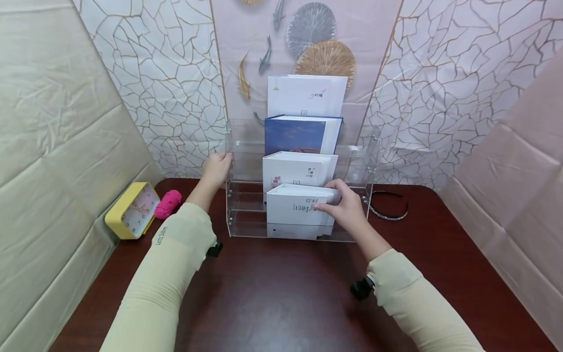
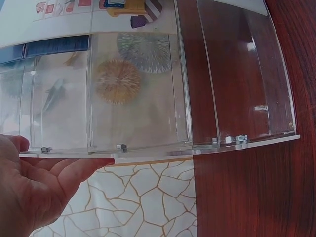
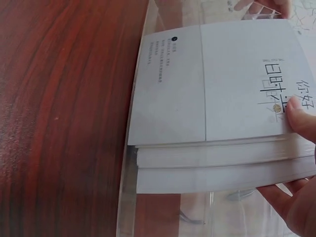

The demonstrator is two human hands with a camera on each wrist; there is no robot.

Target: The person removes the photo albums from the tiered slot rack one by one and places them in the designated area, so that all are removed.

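Observation:
A clear acrylic tiered rack [image 1: 248, 215] stands on the dark wooden table, with books on its steps. My left hand [image 1: 217, 168] grips the rack's left side panel near its upper part; in the left wrist view, the left hand [image 2: 42, 185] has its fingers behind the panel edge. My right hand [image 1: 349, 208] pinches the upper right part of a white book [image 1: 290, 208] in the lowest tier, thumb on the front cover. In the right wrist view the book [image 3: 237, 84] shows black lettering, its page edges facing the hand. The rack's lower front lies before the book's bottom.
Behind are another white book [image 1: 286, 171], a blue-covered book [image 1: 294, 134] and a tall white book [image 1: 299, 95]. Left of the rack are a yellow alarm clock [image 1: 132, 210] and a pink yarn ball [image 1: 168, 204]. A dark headband [image 1: 389, 215] lies to the right.

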